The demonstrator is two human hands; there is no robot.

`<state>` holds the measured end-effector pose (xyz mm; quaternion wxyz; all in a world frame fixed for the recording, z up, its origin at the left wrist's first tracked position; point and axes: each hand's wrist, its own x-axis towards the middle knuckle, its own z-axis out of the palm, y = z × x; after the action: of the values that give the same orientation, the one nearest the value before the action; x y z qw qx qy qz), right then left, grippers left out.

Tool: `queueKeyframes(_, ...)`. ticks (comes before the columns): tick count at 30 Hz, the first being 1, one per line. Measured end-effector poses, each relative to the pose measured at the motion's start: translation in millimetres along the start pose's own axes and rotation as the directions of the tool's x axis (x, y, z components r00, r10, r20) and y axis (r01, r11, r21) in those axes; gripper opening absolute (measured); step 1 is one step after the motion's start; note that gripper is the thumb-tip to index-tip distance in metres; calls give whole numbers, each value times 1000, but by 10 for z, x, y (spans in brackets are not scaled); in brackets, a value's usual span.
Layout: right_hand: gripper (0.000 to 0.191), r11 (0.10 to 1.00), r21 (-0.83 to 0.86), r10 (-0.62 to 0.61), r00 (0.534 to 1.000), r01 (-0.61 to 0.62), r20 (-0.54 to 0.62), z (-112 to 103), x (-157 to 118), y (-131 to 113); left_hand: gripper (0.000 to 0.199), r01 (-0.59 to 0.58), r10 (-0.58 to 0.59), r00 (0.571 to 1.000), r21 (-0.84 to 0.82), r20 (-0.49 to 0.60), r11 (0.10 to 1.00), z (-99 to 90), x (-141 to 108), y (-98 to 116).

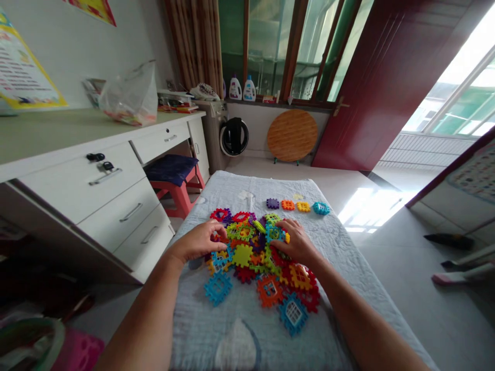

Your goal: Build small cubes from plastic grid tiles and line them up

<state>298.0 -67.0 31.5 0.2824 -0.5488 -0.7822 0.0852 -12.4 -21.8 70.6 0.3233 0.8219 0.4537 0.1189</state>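
A loose pile of colourful toothed plastic tiles (242,255) lies on a cloth-covered table. My left hand (201,240) rests at the pile's left side, fingers curved and apart, beside red and blue tiles. On the right side, my right hand (294,241) has its thumb and fingers around a blue windowed tile (273,233). Behind the pile stand a purple block (273,203), an orange block (287,205), a yellow block (303,206) and a blue block (320,208) in a row. Nearer me lie a blue tile (218,287) and another blue tile (293,313).
The pale blue cloth (240,330) covers the table. To the left are a white desk (104,175) with a plastic bag (133,98) and a red stool (180,198). Beyond stand a washing machine (216,121) and a round wooden board (293,135).
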Motion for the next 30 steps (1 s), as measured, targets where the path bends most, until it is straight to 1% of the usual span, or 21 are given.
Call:
queueKeyframes(3, 49, 1000, 17, -26, 1000, 26, 9, -1, -3, -13, 32, -7, 5, 997, 34, 72, 999, 39, -2, -9)
queueKeyframes(5, 52, 998, 32, -45, 999, 45, 3, -7, -2, -25, 32, -15, 9, 996, 73, 83, 997, 79, 12, 2)
queueKeyframes(8, 47, 997, 45, -64, 998, 64, 5, -15, 0, -31, 26, -31, 23, 997, 114, 78, 993, 112, 31, 30)
queueKeyframes(11, 44, 997, 45, -69, 997, 68, 23, -16, 1, -32, 19, -66, 61, 997, 77, 55, 995, 112, 35, 68)
queueKeyframes(14, 47, 997, 48, -55, 998, 54, 21, -6, -2, -32, 16, -74, 73, 997, 1, 39, 997, 102, 24, 111)
queueKeyframes(17, 49, 997, 66, -46, 999, 47, -18, -3, -7, -44, 13, -53, 50, 998, -110, -28, 993, 100, 11, 147)
queueKeyframes(19, 48, 995, 89, -35, 997, 41, -64, -18, -6, -66, 12, -53, 30, 993, -198, -115, 979, 112, 14, 169)
queueKeyframes(21, 48, 990, 139, -23, 994, 38, -111, -48, -2, -101, 12, -92, 31, 975, -268, -222, 959, 144, 35, 195)
queueKeyframes(23, 48, 976, 210, -22, 989, 53, -144, -88, 6, -151, 11, -179, 76, 945, -308, -317, 934, 200, 68, 236)
queueKeyframes(25, 48, 958, 276, -37, 987, 80, -158, -128, 12, -214, 10, -277, 149, 916, -321, -372, 906, 276, 101, 300)
queueKeyframes(27, 49, 940, 322, -65, 986, 112, -153, -154, 14, -292, 12, -351, 223, 897, -309, -383, 884, 355, 124, 381)
queueKeyframes(30, 54, 914, 362, -147, 981, 184, -127, -158, 7, -422, 14, -409, 294, 877, -266, -380, 873, 447, 132, 502)
